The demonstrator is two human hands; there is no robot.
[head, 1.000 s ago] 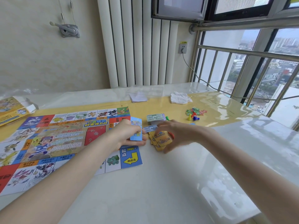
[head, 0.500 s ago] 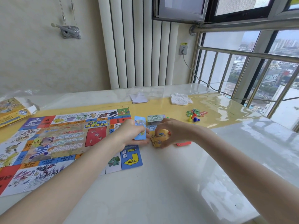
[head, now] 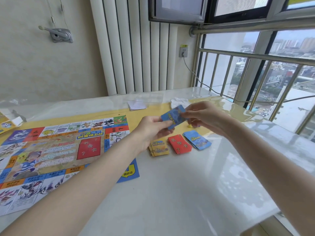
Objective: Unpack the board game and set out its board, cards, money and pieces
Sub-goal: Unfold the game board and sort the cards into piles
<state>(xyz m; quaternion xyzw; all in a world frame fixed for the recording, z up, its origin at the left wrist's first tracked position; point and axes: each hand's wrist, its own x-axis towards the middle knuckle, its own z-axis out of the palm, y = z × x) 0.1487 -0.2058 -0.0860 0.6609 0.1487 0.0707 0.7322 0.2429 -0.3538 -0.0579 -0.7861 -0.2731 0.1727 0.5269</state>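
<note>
The game board lies unfolded on the left of the table. To its right three card piles sit in a row: a yellow pile, a red pile and a blue pile. Above them my left hand grips a small stack of blue cards, and my right hand pinches the top edge of that same stack. A yellow piece peeks out under my right hand. The money and the other pieces are hidden behind my hands.
A clear plastic tray and white folded paper lie at the table's back, with a white crumpled cloth beside them. The game box sits at the far left edge. A window railing borders the right.
Both hands rose from the table with the blue cards. The yellow, red and blue piles now lie uncovered in a row. The camera view tilted and moved closer.
</note>
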